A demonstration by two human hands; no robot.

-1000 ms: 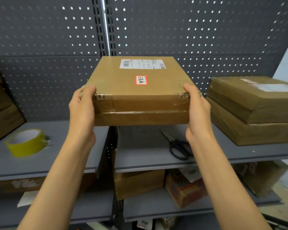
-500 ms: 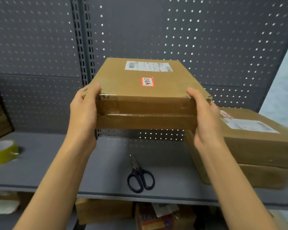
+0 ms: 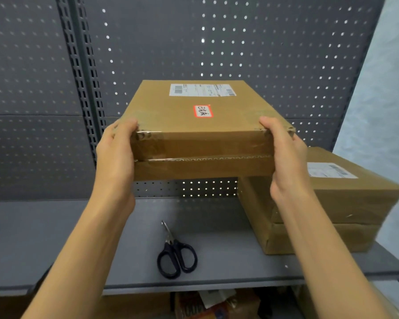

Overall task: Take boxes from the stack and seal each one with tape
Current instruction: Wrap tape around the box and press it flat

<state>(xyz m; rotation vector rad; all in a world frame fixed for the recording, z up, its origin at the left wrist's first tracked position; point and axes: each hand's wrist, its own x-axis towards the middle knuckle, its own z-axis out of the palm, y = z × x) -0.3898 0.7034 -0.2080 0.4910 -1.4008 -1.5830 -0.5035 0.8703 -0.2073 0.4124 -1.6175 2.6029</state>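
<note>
- Holding a flat cardboard box (image 3: 194,125) in mid-air above the grey shelf (image 3: 55,238); step in hand reads as carrying one box, either just off the stack or on its way onto it. Cannot tell which.
- Left hand (image 3: 115,157) grips the box's near-left corner, thumb on top, fingers hidden beneath. Right hand (image 3: 286,157) grips the near-right corner the same way.
- Box sits level, at 12 o'clock from the scissors (image 3: 176,256), clear of the shelf.
- Look of it: brown, clear tape already wrinkled across the near edge and corners; white shipping label at the far end, small red-bordered sticker mid-top. A seam shows along the near side.
- Stack of two boxes (image 3: 332,203) at 3 o'clock, resting on the shelf.
- Next move likely calls for setting the box down flat; no tape roll clearly in view.
</note>
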